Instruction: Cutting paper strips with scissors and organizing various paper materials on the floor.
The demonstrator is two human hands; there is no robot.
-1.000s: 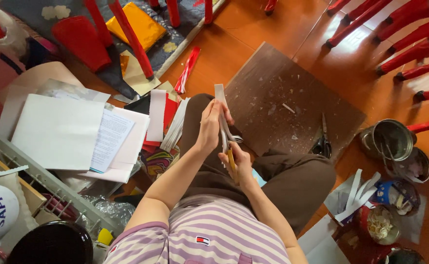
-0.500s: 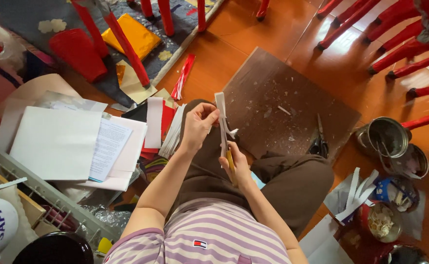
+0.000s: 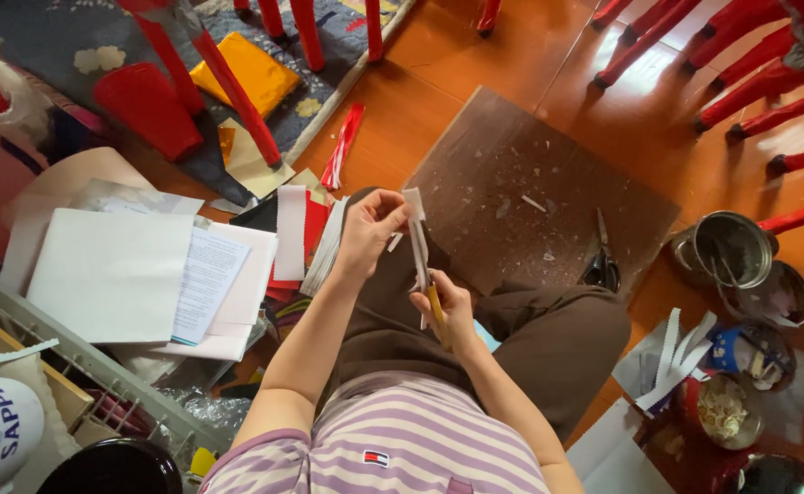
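Note:
I sit on the floor over my lap. My left hand (image 3: 368, 229) pinches the upper end of a narrow white paper strip (image 3: 416, 227) held upright. Below it, my right hand (image 3: 445, 306) grips a yellow-handled tool (image 3: 437, 316) whose tip lies along the strip's lower part. Both hands hover above my brown trousers, just at the near edge of a dark brown cutting board (image 3: 530, 183) speckled with paper scraps.
Black scissors (image 3: 603, 261) lie on the board's right side. Metal tins (image 3: 736, 252) and white zigzag strips (image 3: 681, 352) sit at right. White and red sheets (image 3: 118, 274) pile at left by a wire rack (image 3: 81, 366). Red chair legs (image 3: 228, 82) stand ahead.
My left hand has slid up and left along the strip, and both hands now sit slightly lower in view. The strip stays upright between them.

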